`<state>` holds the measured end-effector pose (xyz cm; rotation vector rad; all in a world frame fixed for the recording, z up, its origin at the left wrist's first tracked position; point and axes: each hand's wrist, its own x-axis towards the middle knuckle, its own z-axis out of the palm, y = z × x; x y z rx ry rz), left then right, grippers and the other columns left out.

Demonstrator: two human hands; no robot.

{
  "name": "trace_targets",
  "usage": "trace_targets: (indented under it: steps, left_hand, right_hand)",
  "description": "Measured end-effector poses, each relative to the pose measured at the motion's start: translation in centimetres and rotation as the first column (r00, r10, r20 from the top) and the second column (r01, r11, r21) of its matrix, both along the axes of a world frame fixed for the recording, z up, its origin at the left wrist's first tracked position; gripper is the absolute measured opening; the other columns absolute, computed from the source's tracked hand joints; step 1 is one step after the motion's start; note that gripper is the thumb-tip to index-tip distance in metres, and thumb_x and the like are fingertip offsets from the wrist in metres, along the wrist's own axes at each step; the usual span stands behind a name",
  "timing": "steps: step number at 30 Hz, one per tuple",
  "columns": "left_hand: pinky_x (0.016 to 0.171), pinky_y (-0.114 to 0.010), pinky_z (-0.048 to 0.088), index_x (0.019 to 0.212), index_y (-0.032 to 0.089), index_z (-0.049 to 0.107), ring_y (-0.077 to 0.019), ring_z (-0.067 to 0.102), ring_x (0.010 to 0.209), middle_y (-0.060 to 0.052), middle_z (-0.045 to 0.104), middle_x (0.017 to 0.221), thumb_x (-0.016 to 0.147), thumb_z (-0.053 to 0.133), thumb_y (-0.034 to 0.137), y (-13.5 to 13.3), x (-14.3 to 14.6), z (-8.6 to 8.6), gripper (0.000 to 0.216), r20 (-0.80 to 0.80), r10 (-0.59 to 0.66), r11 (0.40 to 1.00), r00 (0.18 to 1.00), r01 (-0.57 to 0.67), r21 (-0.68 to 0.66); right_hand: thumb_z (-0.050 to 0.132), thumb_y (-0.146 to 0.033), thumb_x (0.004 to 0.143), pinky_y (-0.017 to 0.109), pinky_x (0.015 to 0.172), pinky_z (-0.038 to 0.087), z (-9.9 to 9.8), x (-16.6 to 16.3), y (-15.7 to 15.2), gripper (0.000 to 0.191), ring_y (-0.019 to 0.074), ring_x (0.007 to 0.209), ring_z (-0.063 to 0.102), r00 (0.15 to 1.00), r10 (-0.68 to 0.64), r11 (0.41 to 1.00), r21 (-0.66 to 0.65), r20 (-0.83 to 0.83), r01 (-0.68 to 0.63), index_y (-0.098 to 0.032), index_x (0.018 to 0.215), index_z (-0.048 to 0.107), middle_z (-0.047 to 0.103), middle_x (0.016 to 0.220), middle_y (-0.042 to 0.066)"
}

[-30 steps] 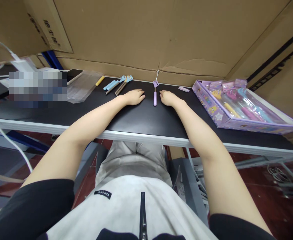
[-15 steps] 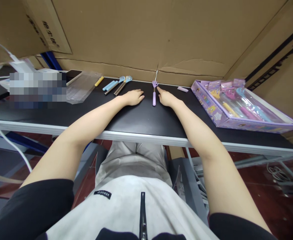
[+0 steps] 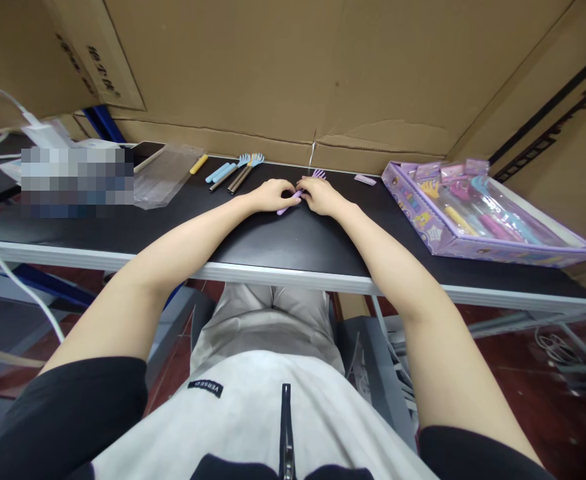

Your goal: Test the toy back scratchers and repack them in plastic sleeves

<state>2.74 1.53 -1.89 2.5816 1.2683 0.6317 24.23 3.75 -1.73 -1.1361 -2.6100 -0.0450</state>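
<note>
Since the earlier frame, the left grip (image 3: 273, 195) and right grip (image 3: 323, 196) have closed in on the purple claw stick (image 3: 283, 210), now aslant over the counter (image 3: 293, 243), its claw end (image 3: 319, 174) showing beyond the right. The left pinches it; whether the right clamps, I cannot tell.

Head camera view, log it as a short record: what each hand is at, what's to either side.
Surface: black table
Backdrop: cardboard
Item at hands: purple back scratcher, slanted
Left hand: holding its handle
Right hand: over its middle; grip partly hidden
To the left: metal rods with claws, two blue handles, yellow handle, clear bag
To the right: small purple label, purple box of wrapped scratchers
</note>
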Motion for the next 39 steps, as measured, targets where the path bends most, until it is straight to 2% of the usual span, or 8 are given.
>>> trace_targets:
  steps: [6,10,16,18,21,24,30,39]
  left_hand:
    - [0.106,-0.038,0.057,0.107,0.016,0.084,-0.0293,0.076,0.111,-0.012,0.084,0.115,0.085,0.066,0.023,0.2,0.2,0.4,0.029,0.011,0.123,0.992,0.992,-0.123,-0.013]
    - [0.104,-0.037,0.058,0.104,0.016,0.078,-0.0285,0.075,0.11,-0.013,0.082,0.113,0.083,0.064,0.013,0.5,-0.1,0.7,0.025,0.002,0.213,0.976,0.977,-0.212,-0.048]
    - [0.106,-0.041,0.058,0.122,0.017,0.07,-0.0292,0.071,0.115,-0.014,0.076,0.118,0.084,0.064,0.01,1.7,-1.6,0.1,0.04,0.075,0.21,0.977,0.975,-0.208,-0.036]
    - [0.111,-0.045,0.057,0.128,0.016,0.069,-0.0307,0.069,0.12,-0.015,0.074,0.12,0.086,0.062,0.012,2.1,-1.9,-0.1,0.043,0.095,0.189,0.982,0.977,-0.191,0.006]
    - [0.117,-0.05,0.053,0.129,0.016,0.07,-0.0336,0.067,0.127,-0.017,0.072,0.125,0.092,0.06,0.016,2.2,-1.7,-0.2,0.039,0.118,0.159,0.98,0.98,-0.171,0.101]
    - [0.118,-0.052,0.051,0.128,0.018,0.07,-0.0352,0.065,0.13,-0.019,0.071,0.129,0.1,0.058,0.024,1.9,-1.3,0.1,0.031,0.17,0.131,0.97,0.977,-0.162,0.183]
    - [0.11,-0.047,0.051,0.114,0.019,0.072,-0.0329,0.067,0.117,-0.015,0.075,0.111,0.106,0.054,0.033,1.6,-1.4,0.7,0.024,0.203,0.153,0.959,0.967,-0.195,0.207]
    - [0.097,-0.038,0.051,0.097,0.019,0.072,-0.0252,0.066,0.094,-0.007,0.073,0.09,0.098,0.059,0.028,0.9,-3.7,2.8,0.016,0.225,0.18,0.976,0.958,-0.202,0.078]
  right_hand:
    - [0.06,-0.02,0.104,0.071,0.133,0.032,0.7,0.2,-0.5,0.032,0.0368,0.155,0.056,0.999,-0.047,0.999,-0.01,-0.001,0.047,-0.017,0.131,0.076,0.069,0.151,0.02]
    - [0.069,-0.027,0.102,0.078,0.134,0.021,1.2,1.4,-0.2,0.042,0.0413,0.155,0.055,0.983,-0.17,0.985,0.006,-0.076,0.171,-0.015,0.142,0.071,0.064,0.158,0.023]
    - [0.082,-0.025,0.092,0.07,0.127,0.043,0.7,3.1,1.4,0.052,0.0401,0.141,0.067,0.851,-0.406,0.911,-0.219,-0.332,0.349,-0.014,0.141,0.069,0.074,0.143,0.022]
    - [0.083,-0.022,0.091,0.062,0.121,0.052,0.7,3.0,1.8,0.044,0.0326,0.122,0.076,0.735,-0.459,0.885,-0.332,-0.499,0.327,-0.015,0.132,0.07,0.08,0.121,0.016]
    - [0.083,-0.013,0.089,0.048,0.108,0.062,1.4,2.5,1.7,0.026,0.0215,0.095,0.077,0.436,-0.56,0.828,-0.493,-0.704,0.267,-0.017,0.11,0.069,0.075,0.094,0.005]
    - [0.077,-0.006,0.093,0.033,0.09,0.065,2.6,1.8,0.7,0.019,0.0128,0.077,0.071,0.214,-0.617,0.783,-0.619,-0.757,0.065,-0.019,0.09,0.063,0.068,0.079,0.0]
    - [0.074,-0.017,0.102,0.019,0.071,0.059,4.3,-0.2,-2.0,0.024,0.0063,0.064,0.063,0.141,-0.573,0.785,-0.59,-0.808,-0.188,-0.02,0.084,0.06,0.065,0.073,-0.004]
    - [0.083,-0.037,0.1,0.015,0.059,0.048,4.6,0.1,-2.3,0.029,0.0048,0.058,0.056,0.098,-0.562,0.81,-0.571,-0.821,-0.136,-0.022,0.09,0.06,0.061,0.067,-0.008]
